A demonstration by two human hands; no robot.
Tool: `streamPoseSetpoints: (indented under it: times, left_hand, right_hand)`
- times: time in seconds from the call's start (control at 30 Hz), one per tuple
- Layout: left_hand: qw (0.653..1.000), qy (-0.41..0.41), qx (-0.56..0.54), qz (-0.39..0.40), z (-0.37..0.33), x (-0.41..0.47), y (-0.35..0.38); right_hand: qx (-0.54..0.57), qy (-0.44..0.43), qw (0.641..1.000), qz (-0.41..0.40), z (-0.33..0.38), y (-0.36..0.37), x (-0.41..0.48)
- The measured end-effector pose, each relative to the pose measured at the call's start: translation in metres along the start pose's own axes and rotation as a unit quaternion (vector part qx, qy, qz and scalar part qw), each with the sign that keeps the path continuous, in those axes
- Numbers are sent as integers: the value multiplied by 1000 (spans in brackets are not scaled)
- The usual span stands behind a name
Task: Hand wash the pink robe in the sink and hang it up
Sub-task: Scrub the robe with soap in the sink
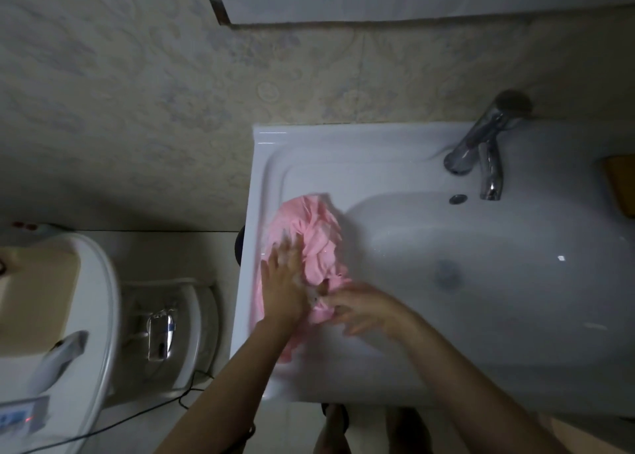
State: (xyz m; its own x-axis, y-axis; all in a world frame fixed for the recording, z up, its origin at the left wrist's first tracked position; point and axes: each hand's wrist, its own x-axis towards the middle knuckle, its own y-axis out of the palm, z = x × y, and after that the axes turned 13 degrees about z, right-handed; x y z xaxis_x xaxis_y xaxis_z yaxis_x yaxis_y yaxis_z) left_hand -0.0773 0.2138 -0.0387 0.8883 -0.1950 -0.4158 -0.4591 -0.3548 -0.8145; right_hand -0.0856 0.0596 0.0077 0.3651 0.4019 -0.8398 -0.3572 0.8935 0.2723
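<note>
1. Two hands are on the pink robe [316,233], which is bunched into a wet-looking heap on the flat left ledge of the sink [268,151], beside the basin and not in it.
2. The left hand [283,281] lies flat on the heap with its fingers spread, pressing down without gripping anything.
3. The right hand [364,311] has curled fingers. Its thumb and forefinger look to be nipping the near edge of the cloth, though it's blurry there, so I'm not 100% sure.
4. Handling-wise, my guess is it's soft, floppy fabric with no stiffness at all. It looks soaked, so it'll likely be heavier than it appears and drip a lot. There seem to be suds around the fingers, so expect it to be slippery.
5. Where to grab: I'd take a thick fistful of the bunched middle rather than a loose edge, since an edge would just stretch and slide out. For hanging, the collar or shoulders would be the spot, but I can't pick them out in that heap.
6. Nothing fragile here. The main risk is probably the robe sliding off the ledge on the left side.
7. Brands and writing: none I can read. The faucet [481,144] shows no logo, and the white appliance [68,316] on the left has a small panel too blurred to make out.
</note>
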Motion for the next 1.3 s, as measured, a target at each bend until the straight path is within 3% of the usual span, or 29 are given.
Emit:
streamPoseSetpoints:
  times: [0.03,0.1,0.13,0.2,0.27,0.33,0.4,0.47,0.53,0.6,0.63,0.67,0.7,0.73,0.77,0.83,0.93,0.97,1.0,1.03,1.07,1.1,1.13,1.23,1.3]
  left_hand:
    - [1000,7,29,-5,0,0,5]
    - [997,37,68,-5,-1,0,8]
    - [994,65,93,-13,-3,-1,6]
    - [989,67,132,-30,-5,-5,3]
    - [993,-7,107,-58,-10,-19,7]
    - [994,-72,78,-41,-11,-34,19]
    - [991,-99,95,-1,-7,-36,27]
    - [989,-105,102,-10,-3,-28,24]
    - [989,-133,57,9,-7,-22,16]
    - [987,-149,-45,-30,-12,-16,12]
    - [989,-114,-90,-35,-9,-11,13]
    - [993,-33,-116,9,-6,-9,18]
    - [970,76,-212,98,-5,-9,21]
    - [955,151,-229,108,1,-11,26]
    - [962,111,-242,61,8,-14,25]
    - [986,50,-159,-29,26,-24,31]
    - [980,28,-197,25,21,-26,36]
    - [976,-3,-211,50,14,-24,42]
    - [963,-24,-243,116,-4,-28,35]
    - [964,-50,-237,111,-8,-29,29]
    - [960,-110,-255,41,-8,-26,30]
    - [949,-92,-303,15,-9,-31,34]
    - [961,-51,-270,-33,2,-23,41]
    - [953,1,-295,-70,17,-16,41]
    - [948,3,-312,-55,11,-21,39]
  right_hand:
    - [-39,-24,995,-89,4,-17,1]
    - [-120,-100,950,-271,23,-36,11]
    - [-161,-146,933,-285,38,-36,20]
    - [-234,-200,922,-236,65,-27,45]
    - [-353,-181,894,-209,80,-12,69]
    - [-448,-159,846,-239,82,-4,85]
    - [-443,-171,836,-274,82,-2,82]
    - [-407,-209,843,-283,76,6,69]
    - [-407,-270,812,-318,46,28,47]
    - [-424,-304,771,-365,5,51,44]
    - [-440,-303,759,-374,-5,51,53]
    - [-453,-288,750,-387,0,44,65]
    - [-459,-268,756,-381,12,30,82]
    - [-462,-237,772,-367,27,14,91]
    - [-467,-198,796,-331,40,0,96]
    - [-441,-215,800,-345,57,-15,97]
    - [-356,-262,784,-435,46,19,82]
    - [-352,-247,756,-493,31,38,77]
    - [-374,-234,743,-503,16,55,75]
    - [-413,-262,731,-476,0,65,73]
    - [-456,-257,740,-423,-13,62,81]
    - [-476,-270,746,-380,-10,50,86]
    - [-465,-265,758,-374,6,35,90]
    - [-398,-245,762,-447,65,-4,102]
    - [-361,-256,773,-454,68,-3,100]
